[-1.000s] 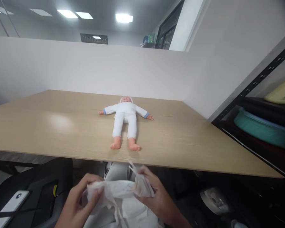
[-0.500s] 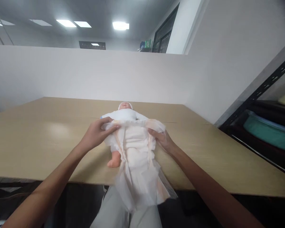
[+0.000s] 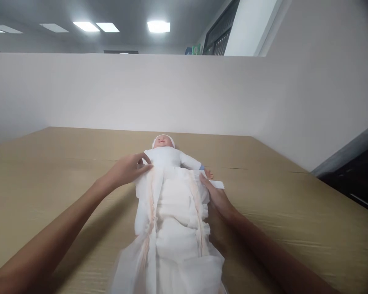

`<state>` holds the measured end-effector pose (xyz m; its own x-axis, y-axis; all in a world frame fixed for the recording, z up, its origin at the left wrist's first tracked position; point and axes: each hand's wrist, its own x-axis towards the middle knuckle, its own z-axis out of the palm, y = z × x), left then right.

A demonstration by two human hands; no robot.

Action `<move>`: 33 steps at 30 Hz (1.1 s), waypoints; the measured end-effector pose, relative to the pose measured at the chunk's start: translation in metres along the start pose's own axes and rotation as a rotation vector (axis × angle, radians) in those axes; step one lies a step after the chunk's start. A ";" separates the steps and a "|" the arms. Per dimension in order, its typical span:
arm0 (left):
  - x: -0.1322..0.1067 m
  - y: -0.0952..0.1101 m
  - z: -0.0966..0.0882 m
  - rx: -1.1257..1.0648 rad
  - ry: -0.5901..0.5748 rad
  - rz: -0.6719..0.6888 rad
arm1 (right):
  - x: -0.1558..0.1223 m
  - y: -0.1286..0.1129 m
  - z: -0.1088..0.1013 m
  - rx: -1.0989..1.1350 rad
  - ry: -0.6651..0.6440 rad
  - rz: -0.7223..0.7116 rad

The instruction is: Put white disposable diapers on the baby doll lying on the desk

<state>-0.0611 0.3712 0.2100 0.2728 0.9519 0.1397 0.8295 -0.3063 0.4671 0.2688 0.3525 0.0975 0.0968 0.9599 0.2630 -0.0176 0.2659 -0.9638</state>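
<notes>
An unfolded white diaper with ruffled, peach-lined sides stretches from the doll's middle toward me, its near end running out of view. My left hand pinches its far left corner between thumb and fingers. At the far right corner, my right hand grips the edge, with a white fastening tab sticking out beside it. Beneath the diaper a baby doll lies on its back, in a white top with a white headband. Its lower body is mostly hidden by the diaper.
The wooden table reaches back to a low white partition. On the right stands a wall, with part of a dark shelf at its foot. Ceiling lights show beyond the partition.
The diaper has come closer and been spread out flatter over the doll, both hands still on its far corners. A tab now sticks out on the right. My view has shifted forward.
</notes>
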 end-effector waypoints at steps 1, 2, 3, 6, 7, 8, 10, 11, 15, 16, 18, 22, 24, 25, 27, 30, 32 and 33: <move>0.004 -0.001 -0.001 0.033 -0.014 -0.013 | 0.001 0.001 -0.003 0.042 -0.028 0.046; 0.008 -0.002 -0.002 0.068 -0.029 -0.027 | 0.002 0.002 -0.005 0.080 -0.068 0.096; 0.011 -0.003 -0.003 0.104 -0.045 -0.040 | 0.002 0.001 -0.006 0.105 -0.117 0.143; 0.015 -0.004 -0.008 0.236 -0.047 -0.069 | 0.002 -0.004 -0.009 0.088 -0.240 0.222; 0.016 -0.002 -0.010 0.274 -0.021 -0.075 | 0.002 -0.006 -0.010 0.072 -0.254 0.230; 0.017 0.001 -0.012 0.296 0.012 -0.071 | 0.003 -0.008 -0.011 0.053 -0.263 0.230; 0.017 0.011 -0.016 0.276 0.074 -0.009 | 0.006 -0.009 -0.016 -0.009 -0.256 0.199; 0.017 0.017 -0.017 0.229 0.094 0.047 | 0.007 -0.010 -0.018 -0.059 -0.237 0.163; 0.011 0.045 -0.018 0.046 0.146 0.321 | 0.004 -0.021 -0.020 -0.385 0.044 -0.106; 0.008 0.050 -0.018 0.037 0.163 0.370 | -0.002 -0.029 -0.017 -0.466 0.145 -0.191; 0.003 0.059 -0.017 0.045 0.199 0.434 | -0.022 -0.053 -0.006 -0.617 0.298 -0.387; -0.006 0.066 -0.021 0.048 0.242 0.461 | -0.075 -0.104 0.034 -0.915 0.120 -0.786; -0.009 0.066 -0.023 0.043 0.259 0.457 | -0.093 -0.116 0.057 -0.976 -0.062 -0.871; -0.009 0.065 -0.024 0.041 0.261 0.456 | -0.097 -0.116 0.067 -0.999 -0.121 -0.864; -0.010 0.063 -0.025 0.032 0.241 0.463 | -0.097 -0.107 0.081 -1.063 -0.188 -0.806; -0.008 0.059 -0.025 0.011 0.211 0.478 | -0.090 -0.081 0.088 -1.168 -0.275 -0.676; -0.006 0.056 -0.024 -0.006 0.207 0.489 | -0.091 -0.068 0.087 -1.191 -0.359 -0.584; -0.005 0.055 -0.024 -0.018 0.201 0.495 | -0.095 -0.065 0.085 -1.187 -0.393 -0.552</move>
<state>-0.0289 0.3502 0.2558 0.5292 0.6775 0.5108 0.6163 -0.7207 0.3174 0.1757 0.2513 0.1387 -0.4771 0.7695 0.4245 0.8069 0.5750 -0.1353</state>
